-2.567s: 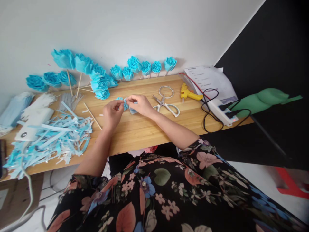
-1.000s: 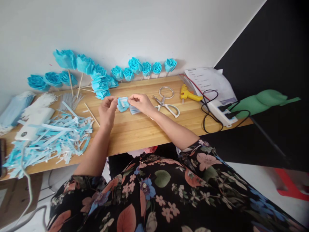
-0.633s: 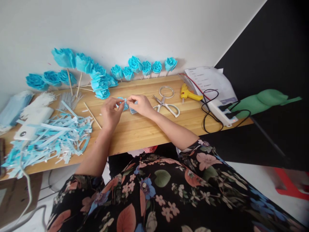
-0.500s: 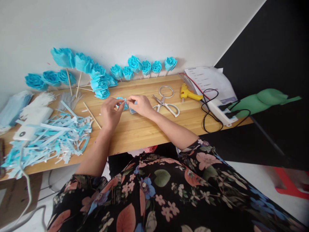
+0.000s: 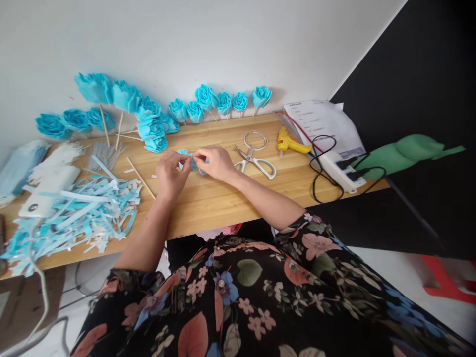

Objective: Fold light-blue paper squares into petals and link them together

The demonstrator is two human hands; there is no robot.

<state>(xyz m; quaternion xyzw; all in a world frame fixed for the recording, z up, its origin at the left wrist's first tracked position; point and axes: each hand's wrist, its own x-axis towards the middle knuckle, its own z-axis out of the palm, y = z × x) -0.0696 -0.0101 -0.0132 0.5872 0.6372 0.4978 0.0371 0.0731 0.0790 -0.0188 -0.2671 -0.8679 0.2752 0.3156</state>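
My left hand (image 5: 171, 173) and my right hand (image 5: 215, 162) meet over the wooden table, thumbs and fingertips pinched together. Between them is a small blue paper piece (image 5: 192, 160), mostly covered by the fingers. More blue paper (image 5: 183, 151) shows just behind my left fingertips, and a paler bit (image 5: 203, 172) lies under my right hand. To the right of my right hand lie spread scissors (image 5: 253, 159) with white handles. A thin wooden stick (image 5: 141, 178) rests left of my left hand.
Blue paper flowers (image 5: 206, 98) on sticks line the wall. Cut paper strips (image 5: 89, 210) and a white device (image 5: 48, 191) with a cable cover the left side. At right are a metal ring (image 5: 255, 140), a yellow glue gun (image 5: 292, 142), a power strip (image 5: 336, 171) and printed sheets (image 5: 320, 121).
The fingers of both hands have shifted very slightly around the blue paper piece. The whole view has moved a little; the things on the table stay where they were.
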